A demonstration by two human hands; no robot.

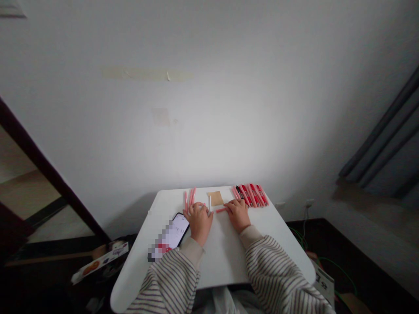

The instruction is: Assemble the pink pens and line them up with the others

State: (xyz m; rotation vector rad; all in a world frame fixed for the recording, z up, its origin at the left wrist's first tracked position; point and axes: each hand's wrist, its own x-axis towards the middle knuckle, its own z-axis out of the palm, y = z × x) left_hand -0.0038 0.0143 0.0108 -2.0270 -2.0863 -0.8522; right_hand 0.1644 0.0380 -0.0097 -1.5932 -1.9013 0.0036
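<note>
The pale wall (209, 109) rises just behind the white worktop (222, 261), so everything is laid out within the seated person's reach. Both forearms come in over the near edge, which probably steadies the fingers for such small pieces.

The left hand (200, 223) is palm down with its fingers bent and slightly spread, the tips low among the slim pieces; I can't tell from here whether it grips one. The right hand (239, 215) is curled, its fingertips closed on one end of a pink stick (221, 210), which points inward, towards the other hand.

The phone (179, 226) lies face up and slanted beside the left forearm, its lit screen easy to glance at, outside the space between the hands. Beyond the right hand, a row of pink and red pens (251, 195) lies side by side near the far edge, close-packed and slanting alike, perhaps so they stay in order. The tan square (216, 198) sits flat between the two groups, in the middle where either hand can get to it. A few loose pink pieces (192, 197) lie past the left hand, roughly lengthwise. The thin white stick (210, 203) is beside the tan square, near the left fingertips, handy to both hands.
</note>
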